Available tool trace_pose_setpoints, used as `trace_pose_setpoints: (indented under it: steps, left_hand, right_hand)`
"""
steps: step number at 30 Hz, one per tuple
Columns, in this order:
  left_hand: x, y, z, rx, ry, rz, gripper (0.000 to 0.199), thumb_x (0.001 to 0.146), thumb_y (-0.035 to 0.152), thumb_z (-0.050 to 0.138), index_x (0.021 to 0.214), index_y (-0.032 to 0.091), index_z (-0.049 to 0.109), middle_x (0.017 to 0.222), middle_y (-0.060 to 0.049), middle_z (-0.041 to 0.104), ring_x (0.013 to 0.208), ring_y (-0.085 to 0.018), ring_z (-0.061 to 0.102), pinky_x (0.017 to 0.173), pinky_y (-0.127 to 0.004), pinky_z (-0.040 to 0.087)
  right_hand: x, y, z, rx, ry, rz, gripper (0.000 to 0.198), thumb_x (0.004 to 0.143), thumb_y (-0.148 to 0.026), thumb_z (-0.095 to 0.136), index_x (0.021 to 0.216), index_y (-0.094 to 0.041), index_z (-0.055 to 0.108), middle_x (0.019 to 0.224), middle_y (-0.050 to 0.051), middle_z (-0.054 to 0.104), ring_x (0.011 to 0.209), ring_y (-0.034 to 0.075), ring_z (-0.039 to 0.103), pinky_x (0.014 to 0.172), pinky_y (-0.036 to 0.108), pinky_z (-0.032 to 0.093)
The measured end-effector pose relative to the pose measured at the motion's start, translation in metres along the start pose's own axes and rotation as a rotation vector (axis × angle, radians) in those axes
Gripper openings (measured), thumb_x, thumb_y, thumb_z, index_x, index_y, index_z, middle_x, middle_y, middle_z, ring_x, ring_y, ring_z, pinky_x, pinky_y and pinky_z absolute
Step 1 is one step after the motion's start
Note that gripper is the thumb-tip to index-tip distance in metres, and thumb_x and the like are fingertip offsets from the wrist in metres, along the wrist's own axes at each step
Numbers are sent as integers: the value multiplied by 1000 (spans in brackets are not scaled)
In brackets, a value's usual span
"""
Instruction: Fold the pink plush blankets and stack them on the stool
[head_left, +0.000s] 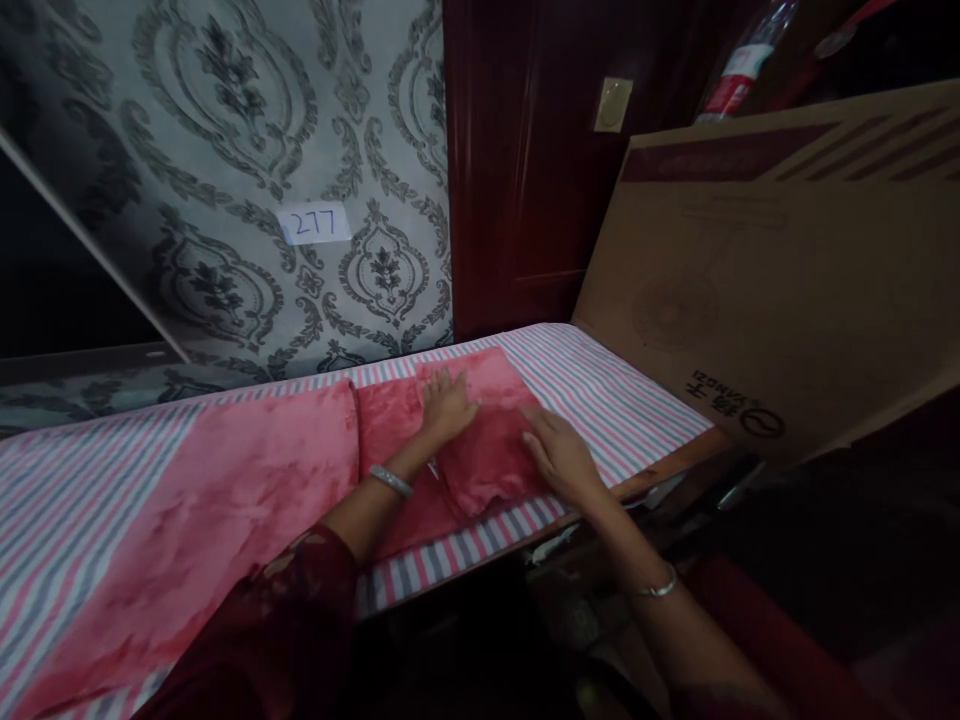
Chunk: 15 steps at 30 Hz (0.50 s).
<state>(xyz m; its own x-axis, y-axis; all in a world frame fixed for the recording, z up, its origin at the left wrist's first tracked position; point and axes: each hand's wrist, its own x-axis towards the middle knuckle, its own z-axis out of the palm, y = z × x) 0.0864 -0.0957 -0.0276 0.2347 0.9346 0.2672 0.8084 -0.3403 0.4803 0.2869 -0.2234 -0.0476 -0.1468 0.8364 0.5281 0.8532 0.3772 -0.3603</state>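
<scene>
Lying open, the left hand (448, 408) rests on the folded pink cloth (487, 462) atop a striped sheet (600, 385). The right hand (564, 458), half open, touches the cloth's edge; any grip is unclear.

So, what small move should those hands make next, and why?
Perhaps smooth the near edge of the folded pink cloth: it looks rumpled there, and the left hand already lies on top, with the right hand at its right side.
</scene>
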Motion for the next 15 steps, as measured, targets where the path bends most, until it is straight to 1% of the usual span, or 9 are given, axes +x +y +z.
trace_pose_setpoints:
  steps: [2,4,6,8,10,12,14,15]
  left_hand:
    - [-24,4,13,84,-106,112,77,87,52,65,154,18,45,166,-19,28,155,-42,14,124,-58,9]
    - [-44,2,23,189,-178,203,80,88,60,61,155,22,43,167,-19,26,155,-43,13,122,-63,7]
    - [-56,-3,29,266,-191,237,81,89,63,58,157,24,41,168,-19,24,155,-44,12,122,-65,6]
    - [-60,-6,31,304,-186,231,81,89,64,56,158,23,39,168,-20,23,155,-46,12,121,-66,6]
    - [-60,-7,32,318,-183,228,82,89,64,56,158,22,39,167,-21,22,154,-47,13,121,-67,7]
    - [-59,-7,31,309,-180,235,81,89,64,57,157,23,40,167,-21,24,154,-46,14,120,-68,8]
    - [-57,-7,29,269,-180,244,76,90,61,57,156,25,43,167,-19,26,154,-44,17,121,-66,11]
    - [-54,-8,26,236,-165,237,72,91,59,57,154,25,46,167,-17,27,155,-42,18,121,-65,12]
  right_hand:
    - [3,21,8,-155,-87,57,56,100,-40,46,152,-17,48,154,16,50,145,32,42,115,53,37]
    - [-3,32,23,-252,-198,81,60,99,-44,48,153,-17,46,159,16,43,150,32,34,117,55,33]
    - [-14,35,38,-297,-251,86,60,100,-44,47,154,-16,45,161,16,40,152,30,31,120,53,29]
    - [-22,34,46,-313,-245,92,59,102,-43,46,154,-15,45,162,15,37,153,29,29,122,51,25]
    - [-22,32,46,-310,-247,100,59,102,-42,47,154,-15,44,163,15,36,153,29,28,122,51,25]
    - [-18,32,39,-295,-285,111,60,101,-41,49,154,-15,45,162,16,36,153,29,29,121,52,26]
    - [-12,29,30,-266,-329,132,58,100,-40,51,152,-14,48,160,18,40,152,30,32,120,53,30]
    - [-10,26,26,-246,-329,137,56,100,-40,52,150,-14,50,158,18,42,150,31,34,119,54,31]
